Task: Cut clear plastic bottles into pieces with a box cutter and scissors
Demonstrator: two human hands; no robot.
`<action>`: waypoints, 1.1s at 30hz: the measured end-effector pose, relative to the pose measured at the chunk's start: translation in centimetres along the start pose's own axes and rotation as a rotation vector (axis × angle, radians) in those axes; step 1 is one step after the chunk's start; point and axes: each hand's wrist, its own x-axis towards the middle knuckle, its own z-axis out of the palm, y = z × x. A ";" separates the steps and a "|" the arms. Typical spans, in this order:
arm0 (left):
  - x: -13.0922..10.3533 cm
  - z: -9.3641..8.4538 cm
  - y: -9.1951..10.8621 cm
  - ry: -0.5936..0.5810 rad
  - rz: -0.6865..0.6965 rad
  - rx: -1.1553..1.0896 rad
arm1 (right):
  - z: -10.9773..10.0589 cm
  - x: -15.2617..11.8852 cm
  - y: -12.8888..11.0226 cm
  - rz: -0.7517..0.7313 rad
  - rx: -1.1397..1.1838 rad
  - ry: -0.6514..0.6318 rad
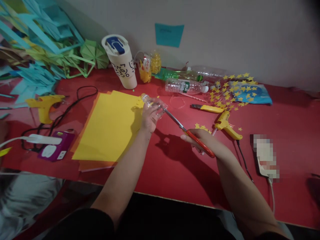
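Scissors [198, 142] with red handles are gripped in my right hand [207, 140], blades pointing up and left. Their tips reach the edge of a clear plastic bottle piece [160, 112]. My left hand [151, 116] is closed around that piece, and a pale cap end [144, 97] sticks out beyond the fingers. Whether the blades are apart at the plastic I cannot tell. Left of my left hand lies a stack of yellow paper [107, 126] with orange sheets beneath. Small yellow paper stars [202, 127] rest on the red table behind my right hand.
A white tumbler [125, 66] stands at the back beside a cup of yellow pieces [145, 70]. Plastic bottles [185, 86] lie along the wall. A utility knife [207, 108], two glue guns [227, 125], a phone [265, 156] and a purple power strip [56, 145] with cords surround the work area.
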 end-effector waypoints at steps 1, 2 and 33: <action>0.0 0.0 0.0 0.004 -0.001 0.013 | 0.1 0.0 0.0 0.008 0.012 -0.014; 0.0 0.1 -0.1 0.011 0.000 0.025 | 0.2 0.1 0.0 0.014 0.025 -0.028; 0.1 0.6 -0.6 0.068 0.055 0.024 | 1.8 0.7 -0.4 -0.013 0.138 -0.105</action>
